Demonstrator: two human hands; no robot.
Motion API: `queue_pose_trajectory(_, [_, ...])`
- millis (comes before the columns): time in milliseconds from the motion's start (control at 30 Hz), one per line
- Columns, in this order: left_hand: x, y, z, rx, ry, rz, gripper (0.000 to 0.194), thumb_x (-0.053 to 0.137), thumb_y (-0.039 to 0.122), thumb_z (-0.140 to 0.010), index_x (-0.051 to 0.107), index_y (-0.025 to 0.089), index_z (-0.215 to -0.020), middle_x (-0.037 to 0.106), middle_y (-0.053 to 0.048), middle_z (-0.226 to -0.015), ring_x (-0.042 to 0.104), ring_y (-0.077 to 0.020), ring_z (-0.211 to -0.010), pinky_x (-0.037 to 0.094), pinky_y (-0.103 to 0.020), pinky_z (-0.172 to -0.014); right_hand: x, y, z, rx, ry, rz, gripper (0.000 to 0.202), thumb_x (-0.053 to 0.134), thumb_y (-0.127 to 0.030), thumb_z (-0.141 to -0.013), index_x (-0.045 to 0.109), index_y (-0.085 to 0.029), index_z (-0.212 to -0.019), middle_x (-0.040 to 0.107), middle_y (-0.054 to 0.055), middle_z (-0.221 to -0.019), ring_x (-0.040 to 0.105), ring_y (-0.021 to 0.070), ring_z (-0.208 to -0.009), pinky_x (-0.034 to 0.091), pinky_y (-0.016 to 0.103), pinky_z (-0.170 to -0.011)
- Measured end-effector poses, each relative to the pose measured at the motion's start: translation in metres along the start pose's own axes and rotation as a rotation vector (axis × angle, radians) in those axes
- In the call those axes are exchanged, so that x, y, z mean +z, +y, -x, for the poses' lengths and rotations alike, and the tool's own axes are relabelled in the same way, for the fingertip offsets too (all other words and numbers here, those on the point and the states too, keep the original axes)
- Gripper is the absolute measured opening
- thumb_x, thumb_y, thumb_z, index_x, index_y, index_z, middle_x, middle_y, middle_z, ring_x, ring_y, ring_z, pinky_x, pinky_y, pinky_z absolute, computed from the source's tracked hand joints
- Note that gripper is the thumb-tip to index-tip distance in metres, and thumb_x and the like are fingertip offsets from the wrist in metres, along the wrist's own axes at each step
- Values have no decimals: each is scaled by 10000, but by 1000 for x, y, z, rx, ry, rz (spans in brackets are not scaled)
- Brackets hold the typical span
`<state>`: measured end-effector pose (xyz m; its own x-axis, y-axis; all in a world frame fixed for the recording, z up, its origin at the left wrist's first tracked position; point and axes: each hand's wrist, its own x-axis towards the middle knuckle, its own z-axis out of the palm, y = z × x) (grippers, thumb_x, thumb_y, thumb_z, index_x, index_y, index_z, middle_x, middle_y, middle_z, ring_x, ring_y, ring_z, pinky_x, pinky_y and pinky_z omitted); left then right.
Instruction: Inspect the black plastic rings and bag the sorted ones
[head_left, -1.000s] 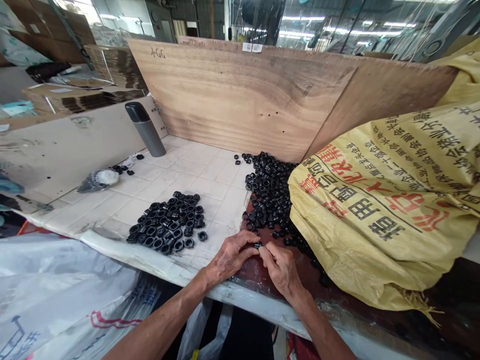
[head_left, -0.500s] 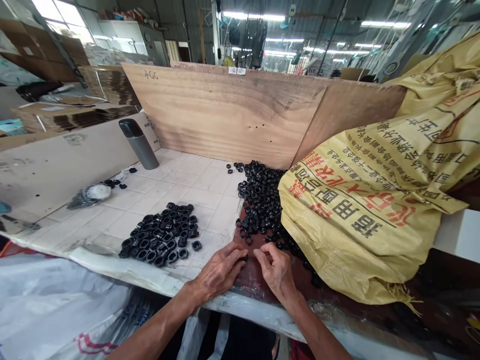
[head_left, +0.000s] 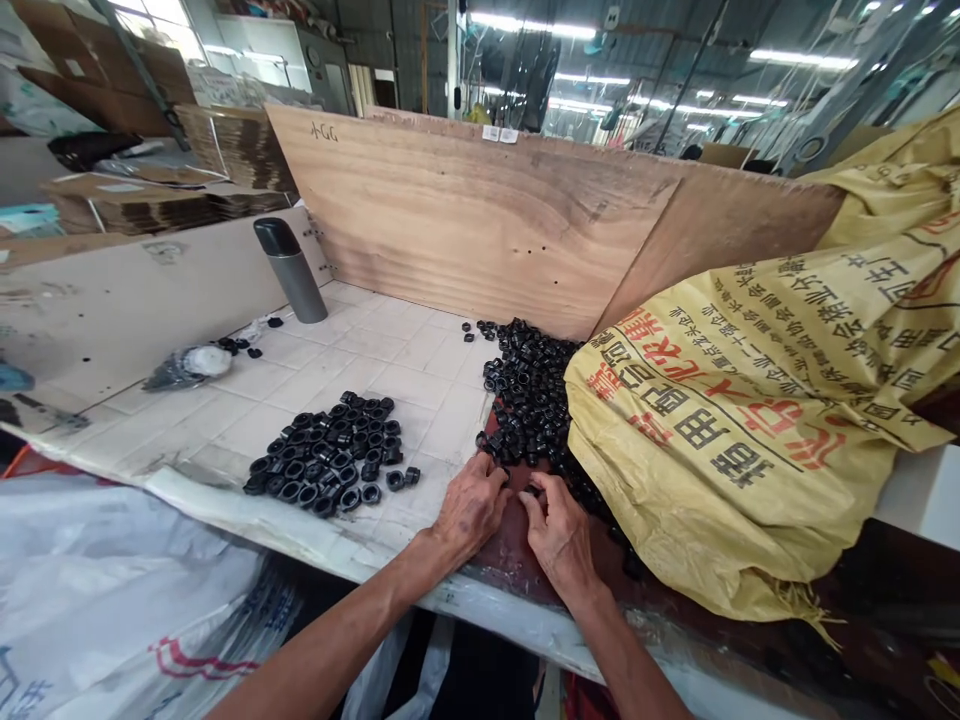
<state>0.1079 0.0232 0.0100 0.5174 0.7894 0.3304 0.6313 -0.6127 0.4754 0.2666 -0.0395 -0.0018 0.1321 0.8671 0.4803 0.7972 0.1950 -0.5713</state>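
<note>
My left hand point(head_left: 472, 508) is closed at the near edge of a big heap of small black plastic rings point(head_left: 529, 400), its fingertips pinched on a black ring that is mostly hidden. Close by on the right, my right hand point(head_left: 559, 530) pinches another small black ring point(head_left: 533, 490) between thumb and forefinger. Both hands are over the dark red surface point(head_left: 517, 545), their fingertips a short gap apart. To the left, on white tile-patterned sheeting, lies a second, smaller group of black rings point(head_left: 330, 450), many with their holes facing up.
A yellow printed sack point(head_left: 720, 430) slumps over the right side, against the large heap. A grey flask point(head_left: 292, 270) stands at the back left, near a small plastic bag point(head_left: 187, 366). Wooden boards point(head_left: 480, 220) wall the back; white sacking point(head_left: 112, 600) hangs at front left.
My left hand has moved forward to the heap's edge. One more ring lies at the right end of the smaller group. A black ring now shows in my right fingertips. The view has shifted slightly.
</note>
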Motion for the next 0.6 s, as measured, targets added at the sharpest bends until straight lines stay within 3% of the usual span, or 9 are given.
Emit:
queue_pose_trajectory(100, [2, -3, 4, 19, 6, 2, 148, 521, 130, -907, 635, 190, -834, 619, -86, -918, 594, -237, -895, 536, -353, -768, -2, -3, -2, 83, -20, -167, 131, 556, -267, -955, 600, -203, -1060, 685, 82, -983, 675, 203, -835, 563, 317, -742])
queue_pose_trajectory(233, [-4, -3, 14, 86, 50, 148, 150, 526, 96, -860, 593, 190, -955, 645, -80, -943, 626, -234, -901, 543, -368, -803, -7, -9, -6, 105, -97, -286, 138, 579, -241, -937, 645, -217, -1056, 684, 71, -1059, 667, 201, -945, 558, 294, -780])
queue_pose_trajectory(400, [-9, 1, 16, -52, 2, 503, 251, 564, 149, -856, 539, 218, -1095, 694, -43, -1002, 702, -202, -910, 576, -355, -842, -12, -14, -8, 62, -173, -319, 199, 568, -211, -933, 681, -234, -1095, 688, 68, -1095, 656, 215, -1025, 539, 326, -876])
queue_pose_trajectory(600, [-11, -1, 12, -153, -14, 780, 256, 602, 157, -846, 599, 203, -1097, 703, -45, -1064, 713, -178, -923, 596, -317, -837, -10, -13, -5, 121, -124, -360, 162, 610, -251, -920, 669, -230, -1069, 698, 51, -1024, 678, 195, -909, 552, 295, -789])
